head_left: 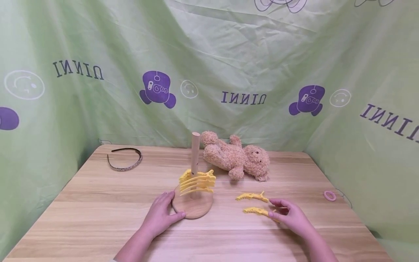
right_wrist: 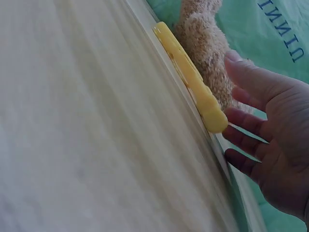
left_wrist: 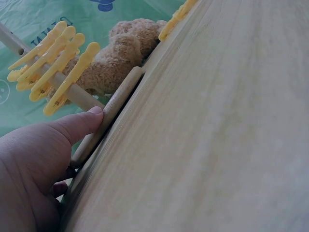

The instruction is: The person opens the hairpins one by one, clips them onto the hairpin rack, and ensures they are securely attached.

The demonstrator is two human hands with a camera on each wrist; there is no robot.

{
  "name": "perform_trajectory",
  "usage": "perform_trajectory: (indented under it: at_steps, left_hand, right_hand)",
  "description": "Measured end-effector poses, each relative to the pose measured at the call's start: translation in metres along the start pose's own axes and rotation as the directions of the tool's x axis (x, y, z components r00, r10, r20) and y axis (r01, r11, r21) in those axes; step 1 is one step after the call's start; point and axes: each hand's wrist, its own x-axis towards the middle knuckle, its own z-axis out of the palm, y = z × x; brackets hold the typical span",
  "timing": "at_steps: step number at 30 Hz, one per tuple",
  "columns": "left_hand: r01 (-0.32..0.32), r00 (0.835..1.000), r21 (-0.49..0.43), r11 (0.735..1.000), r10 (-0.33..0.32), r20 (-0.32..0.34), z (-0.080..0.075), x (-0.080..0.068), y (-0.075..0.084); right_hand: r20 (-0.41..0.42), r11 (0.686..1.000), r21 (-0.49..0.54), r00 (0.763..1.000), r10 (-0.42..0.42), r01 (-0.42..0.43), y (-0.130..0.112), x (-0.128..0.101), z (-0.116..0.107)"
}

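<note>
A round wooden base (head_left: 193,208) carries an upright wooden post (head_left: 195,153), with several yellow hair clips (head_left: 198,182) clamped on it. My left hand (head_left: 159,214) holds the left rim of that base; in the left wrist view the thumb (left_wrist: 82,124) lies on top and the other fingers are partly hidden below. On the right, two yellow hair clips lie on the table: a far one (head_left: 250,197) and a near one (head_left: 256,210). Beside their right ends is my right hand (head_left: 292,216), thumb and fingers parted around the end of a clip (right_wrist: 193,82) without pinching it.
Behind the stand a plush bear (head_left: 234,156) lies on its side near the back edge. A headband (head_left: 126,168) is at the back left, and a pink ring-shaped band (head_left: 329,195) sits near the right edge. Green printed cloth (head_left: 203,72) surrounds the wooden table (head_left: 108,196).
</note>
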Motion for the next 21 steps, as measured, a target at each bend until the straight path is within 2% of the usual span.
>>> perform_trajectory:
  at_steps: [6, 10, 18, 21]
  left_hand:
    - [0.006, 1.000, 0.000, 1.000, -0.006, 0.000, 0.001, 0.000, -0.002]
    - [0.011, 1.000, -0.005, 1.000, -0.011, -0.003, 0.001, 0.000, -0.002]
    - [0.029, 1.000, -0.006, 1.000, -0.029, 0.006, 0.001, 0.000, -0.001]
    - [0.016, 1.000, -0.001, 1.000, -0.016, 0.000, 0.002, 0.000, -0.001]
  right_hand:
    - [0.056, 0.997, -0.076, 0.998, 0.015, -0.010, 0.007, -0.004, -0.005]
    - [0.097, 0.992, -0.126, 0.995, -0.003, 0.015, 0.011, -0.006, -0.009]
    - [0.091, 0.986, -0.166, 0.996, -0.012, 0.026, 0.012, -0.005, -0.008]
    - [0.086, 0.985, -0.169, 0.996, -0.003, 0.017, 0.011, -0.005, -0.008]
